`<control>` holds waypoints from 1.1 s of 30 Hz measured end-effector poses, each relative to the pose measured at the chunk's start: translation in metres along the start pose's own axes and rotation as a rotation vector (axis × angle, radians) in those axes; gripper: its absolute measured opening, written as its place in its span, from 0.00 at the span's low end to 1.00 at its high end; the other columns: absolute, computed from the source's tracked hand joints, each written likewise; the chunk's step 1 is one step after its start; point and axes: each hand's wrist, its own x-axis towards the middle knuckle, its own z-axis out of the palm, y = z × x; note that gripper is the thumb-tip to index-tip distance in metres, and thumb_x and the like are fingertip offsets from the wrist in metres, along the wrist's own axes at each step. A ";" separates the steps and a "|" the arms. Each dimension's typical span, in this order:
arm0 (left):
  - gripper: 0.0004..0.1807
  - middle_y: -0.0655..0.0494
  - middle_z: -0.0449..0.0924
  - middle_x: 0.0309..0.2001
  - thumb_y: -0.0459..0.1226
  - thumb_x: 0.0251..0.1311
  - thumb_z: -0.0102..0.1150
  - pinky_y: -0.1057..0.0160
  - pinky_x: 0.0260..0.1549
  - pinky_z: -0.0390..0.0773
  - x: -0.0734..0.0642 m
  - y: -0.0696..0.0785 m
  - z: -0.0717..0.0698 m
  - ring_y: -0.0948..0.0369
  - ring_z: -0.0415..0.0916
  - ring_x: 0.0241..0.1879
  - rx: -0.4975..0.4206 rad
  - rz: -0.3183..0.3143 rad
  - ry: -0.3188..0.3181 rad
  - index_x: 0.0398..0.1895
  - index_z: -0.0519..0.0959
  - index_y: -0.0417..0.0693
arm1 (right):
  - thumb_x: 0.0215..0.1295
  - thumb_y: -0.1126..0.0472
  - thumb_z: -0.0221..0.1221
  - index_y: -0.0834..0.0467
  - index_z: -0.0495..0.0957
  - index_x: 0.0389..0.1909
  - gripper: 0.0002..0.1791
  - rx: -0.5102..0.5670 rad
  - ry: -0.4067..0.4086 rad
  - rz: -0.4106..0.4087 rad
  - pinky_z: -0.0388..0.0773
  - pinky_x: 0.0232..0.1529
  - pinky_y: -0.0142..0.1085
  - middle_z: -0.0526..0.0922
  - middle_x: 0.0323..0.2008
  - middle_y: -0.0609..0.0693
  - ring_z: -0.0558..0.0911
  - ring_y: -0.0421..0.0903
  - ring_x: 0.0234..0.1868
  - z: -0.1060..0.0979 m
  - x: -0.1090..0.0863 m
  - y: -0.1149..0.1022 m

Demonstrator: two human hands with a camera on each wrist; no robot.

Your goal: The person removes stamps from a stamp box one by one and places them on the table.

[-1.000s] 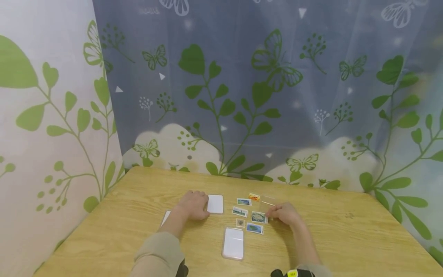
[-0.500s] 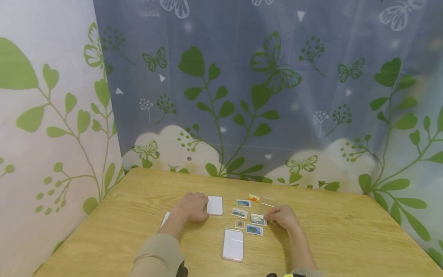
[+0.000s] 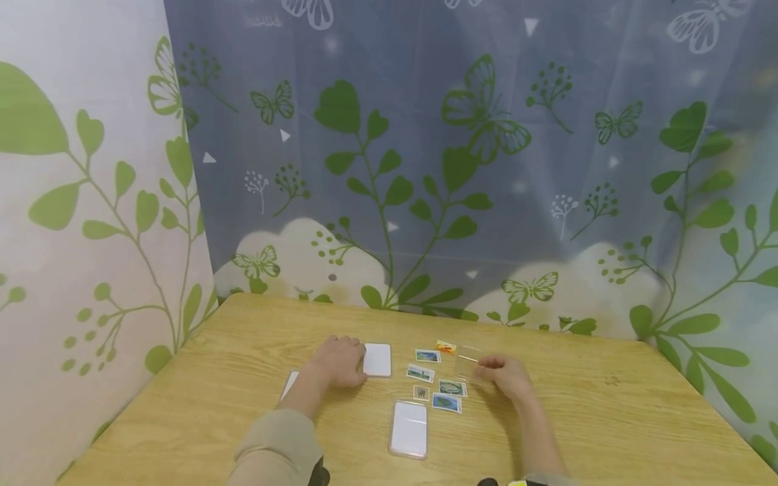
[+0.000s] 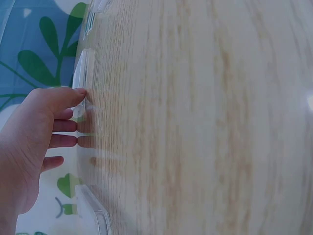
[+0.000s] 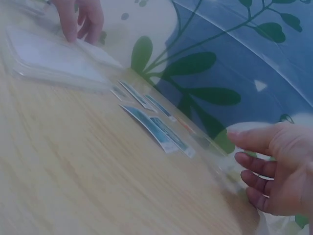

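Observation:
Several small printed stamps lie in a loose cluster mid-table in the head view. My right hand (image 3: 506,376) is just to their right, at the edge of a clear flat plastic piece (image 3: 467,364). Nearest to it is a green stamp (image 3: 452,388), with a blue-green stamp (image 3: 447,403) just below. In the right wrist view, the fingers (image 5: 258,165) are loosely bent, apart from the thumb, with nothing between them. My left hand (image 3: 340,361) rests beside a white-faced clear case (image 3: 378,360); its thumb (image 4: 73,97) touches the case edge.
A second white-faced clear case (image 3: 409,429) lies in front of the stamps. Another white one (image 3: 290,382) is partly hidden behind the left forearm. An orange stamp (image 3: 446,347) lies farthest back. A patterned cloth (image 3: 389,169) hangs behind the wooden table (image 3: 595,412).
The green stamp has shifted slightly toward the front, closer to the blue-green one. My right hand has let go of it and moved a little right. The left hand stays put.

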 end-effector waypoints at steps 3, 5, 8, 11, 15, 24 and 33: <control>0.21 0.52 0.77 0.45 0.52 0.53 0.57 0.52 0.50 0.69 -0.001 0.000 0.000 0.53 0.72 0.49 -0.007 0.001 -0.001 0.41 0.77 0.46 | 0.57 0.64 0.62 0.73 0.73 0.48 0.21 0.003 0.000 -0.043 0.71 0.45 0.43 0.77 0.45 0.65 0.74 0.57 0.46 -0.004 0.005 0.004; 0.21 0.52 0.77 0.46 0.52 0.53 0.57 0.52 0.50 0.69 -0.002 0.000 0.000 0.53 0.72 0.49 -0.012 0.001 0.000 0.41 0.77 0.46 | 0.57 0.63 0.62 0.72 0.70 0.53 0.26 -0.009 -0.015 -0.064 0.72 0.47 0.45 0.74 0.50 0.67 0.73 0.59 0.50 -0.007 0.008 0.007; 0.20 0.52 0.77 0.46 0.52 0.53 0.56 0.52 0.49 0.70 -0.002 -0.001 0.000 0.53 0.72 0.48 -0.003 0.007 0.002 0.40 0.77 0.47 | 0.57 0.61 0.62 0.71 0.64 0.59 0.31 -0.055 -0.062 -0.109 0.68 0.53 0.53 0.67 0.58 0.69 0.66 0.64 0.57 -0.013 0.014 0.009; 0.19 0.53 0.77 0.44 0.52 0.53 0.56 0.53 0.48 0.70 -0.001 -0.001 0.001 0.54 0.73 0.47 0.011 0.014 0.003 0.38 0.76 0.48 | 0.57 0.58 0.63 0.69 0.60 0.63 0.37 -0.140 -0.114 -0.160 0.58 0.59 0.61 0.61 0.62 0.69 0.58 0.67 0.63 -0.018 0.020 0.008; 0.18 0.54 0.77 0.41 0.52 0.53 0.56 0.53 0.47 0.71 -0.001 -0.001 0.000 0.54 0.73 0.46 0.015 0.014 0.004 0.37 0.76 0.48 | 0.54 0.56 0.66 0.69 0.60 0.63 0.40 -0.306 -0.154 -0.251 0.53 0.60 0.62 0.58 0.63 0.70 0.55 0.69 0.64 -0.023 0.026 0.001; 0.19 0.52 0.77 0.44 0.52 0.54 0.55 0.53 0.48 0.70 -0.002 0.002 -0.003 0.53 0.73 0.47 0.024 0.020 0.000 0.39 0.76 0.47 | 0.45 0.51 0.69 0.66 0.64 0.61 0.43 -0.674 -0.214 -0.405 0.56 0.58 0.63 0.65 0.59 0.67 0.62 0.67 0.60 -0.023 0.032 -0.013; 0.21 0.52 0.76 0.45 0.52 0.54 0.54 0.53 0.49 0.70 -0.001 0.000 -0.002 0.53 0.72 0.48 0.044 0.018 -0.003 0.43 0.76 0.46 | 0.41 0.47 0.67 0.65 0.63 0.63 0.47 -0.862 -0.326 -0.413 0.56 0.57 0.63 0.65 0.58 0.64 0.63 0.64 0.59 -0.014 0.035 -0.020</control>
